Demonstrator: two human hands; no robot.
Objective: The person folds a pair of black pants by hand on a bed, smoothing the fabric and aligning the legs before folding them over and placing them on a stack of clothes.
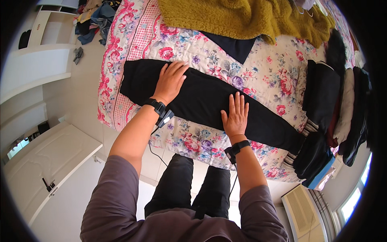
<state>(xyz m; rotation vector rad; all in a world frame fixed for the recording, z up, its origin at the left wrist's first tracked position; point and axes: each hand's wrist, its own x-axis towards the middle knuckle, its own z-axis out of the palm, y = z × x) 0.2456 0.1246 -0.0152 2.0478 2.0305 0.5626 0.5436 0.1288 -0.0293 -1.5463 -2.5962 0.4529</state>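
A pair of black trousers, folded lengthwise, lies across the bed's floral cover. Flat on its wider part, near the upper edge, rests my left hand, fingers slightly apart. My right hand presses palm down on the middle of the garment, fingers extended. Neither hand grips the fabric. Both wrists wear black straps with small cabled devices. The narrow end of the garment reaches the folded clothes at the right. Beyond it, a dark cloth corner sticks out from under a mustard fleece blanket.
Stacks of folded dark clothes line the bed's right side. A heap of clothes lies at the upper left beyond the bed. White shelving and a white door stand left. A beige slatted unit is at lower right.
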